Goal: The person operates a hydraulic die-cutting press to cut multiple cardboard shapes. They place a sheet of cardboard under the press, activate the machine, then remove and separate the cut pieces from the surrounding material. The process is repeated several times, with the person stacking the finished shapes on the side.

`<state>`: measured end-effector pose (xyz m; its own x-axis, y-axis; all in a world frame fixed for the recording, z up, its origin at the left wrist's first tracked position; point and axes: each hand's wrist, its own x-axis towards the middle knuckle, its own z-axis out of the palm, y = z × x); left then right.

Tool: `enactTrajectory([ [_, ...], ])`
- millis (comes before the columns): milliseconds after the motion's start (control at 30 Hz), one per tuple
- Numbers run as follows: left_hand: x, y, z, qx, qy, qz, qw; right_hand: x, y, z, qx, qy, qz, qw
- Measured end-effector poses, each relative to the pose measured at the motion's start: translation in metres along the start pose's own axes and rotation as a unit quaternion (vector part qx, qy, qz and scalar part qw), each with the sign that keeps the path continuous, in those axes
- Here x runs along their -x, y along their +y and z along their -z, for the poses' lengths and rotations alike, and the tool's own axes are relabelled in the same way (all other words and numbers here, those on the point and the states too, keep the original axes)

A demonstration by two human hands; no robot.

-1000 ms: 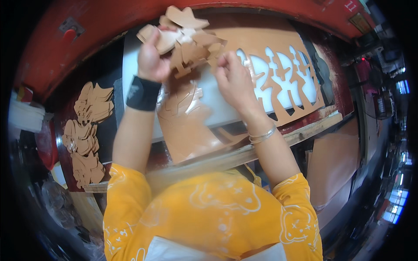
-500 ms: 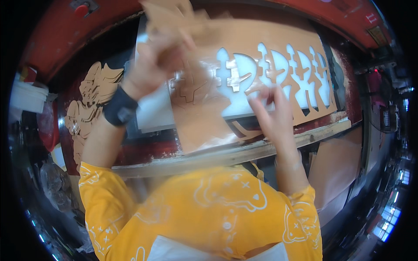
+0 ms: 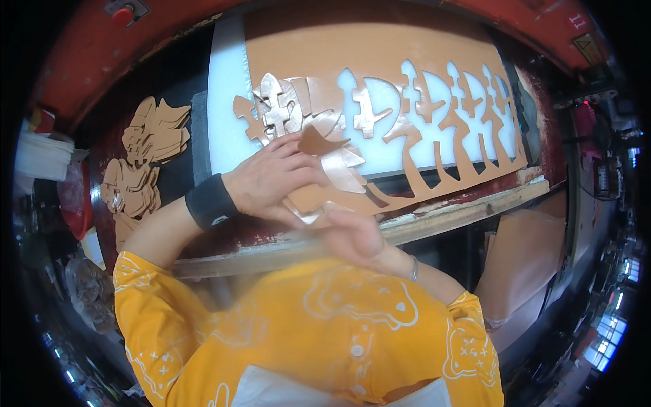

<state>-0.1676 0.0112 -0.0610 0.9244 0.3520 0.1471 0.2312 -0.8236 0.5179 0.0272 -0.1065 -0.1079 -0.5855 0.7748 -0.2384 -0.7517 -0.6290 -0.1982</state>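
Observation:
My left hand (image 3: 274, 178) lies over a loose group of tan cut-out pieces (image 3: 324, 144), its fingers closed across their top and its thumb at their near side. The pieces are flat, thin and curvy-edged, some with a shiny face. Beyond its fingertips, more shiny cut-outs (image 3: 272, 102) overlap at the left of the tan sheet (image 3: 380, 51). My right hand (image 3: 352, 236) is beside the near edge of these pieces, in front of the left hand; motion blurs its fingers, so its hold cannot be made out. The sheet has a row of cut-through shapes showing a white board (image 3: 227, 136) underneath.
Stacks of tan cut-outs (image 3: 132, 183) rest to the left. A wooden strip (image 3: 468, 214) runs along the table's near edge. Brown sheets (image 3: 522, 264) stand at the lower right. A red machine frame with a red button (image 3: 123, 17) borders the far side.
My left hand has come down toward me from the far left, where it held up blurred tan pieces. My right hand has moved left and nearer to me, off the sheet's cut row.

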Motion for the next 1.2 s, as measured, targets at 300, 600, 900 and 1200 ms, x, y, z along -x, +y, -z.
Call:
enactTrajectory([
  [300,-0.009,-0.044,0.07,0.565,0.17,0.14,0.795,0.023,-0.027,-0.01,0.774,0.12,0.058,0.619],
  [600,0.009,-0.09,0.1,0.626,0.499,0.151,0.58,0.039,-0.073,-0.08,0.76,-0.221,-0.097,0.603],
  [900,-0.005,-0.067,0.069,0.686,0.473,0.125,0.539,-0.117,-0.087,-0.094,0.798,0.008,0.471,0.376],
  [1200,0.001,-0.091,0.095,0.611,0.589,0.147,0.507,-0.117,-0.108,-0.073,0.883,-0.047,0.404,0.235],
])
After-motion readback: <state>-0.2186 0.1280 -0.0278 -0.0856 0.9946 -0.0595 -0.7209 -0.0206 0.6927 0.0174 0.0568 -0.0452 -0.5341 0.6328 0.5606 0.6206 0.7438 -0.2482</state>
